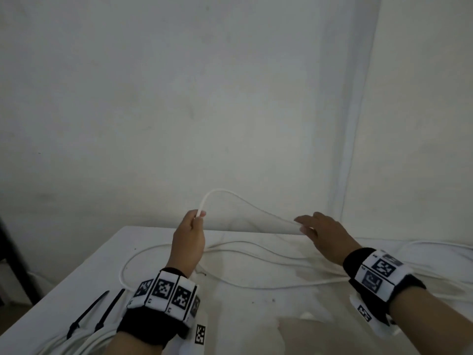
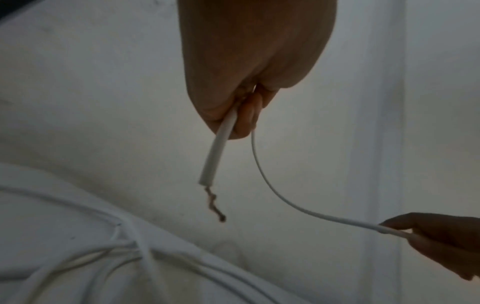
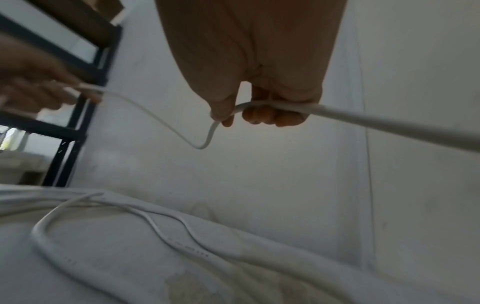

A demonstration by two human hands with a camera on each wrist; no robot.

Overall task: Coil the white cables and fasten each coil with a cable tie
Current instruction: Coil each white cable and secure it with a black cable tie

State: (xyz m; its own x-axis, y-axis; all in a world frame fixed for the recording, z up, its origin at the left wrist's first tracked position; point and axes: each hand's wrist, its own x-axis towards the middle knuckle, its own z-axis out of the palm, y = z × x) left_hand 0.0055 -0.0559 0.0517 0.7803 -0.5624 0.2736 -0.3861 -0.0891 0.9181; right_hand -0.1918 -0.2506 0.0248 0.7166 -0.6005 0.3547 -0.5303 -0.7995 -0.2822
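A white cable [image 1: 225, 194] arches in the air between my two hands above the table's far edge. My left hand [image 1: 190, 239] pinches it near its end; in the left wrist view the cable end [image 2: 215, 156] hangs below the fist with bare twisted copper wire [image 2: 214, 203] sticking out. My right hand [image 1: 320, 230] curls its fingers round the same cable [image 3: 275, 106] further along. More white cable [image 1: 243, 254] lies in loose loops on the white-covered table [image 1: 84, 272]. Two black cable ties [image 1: 99, 310] lie at the near left.
A coil of white cable [image 1: 84, 342] sits at the table's near left edge under my left forearm. A white wall [image 1: 230, 98] rises right behind the table. A dark metal shelf frame [image 3: 78, 115] stands to the left.
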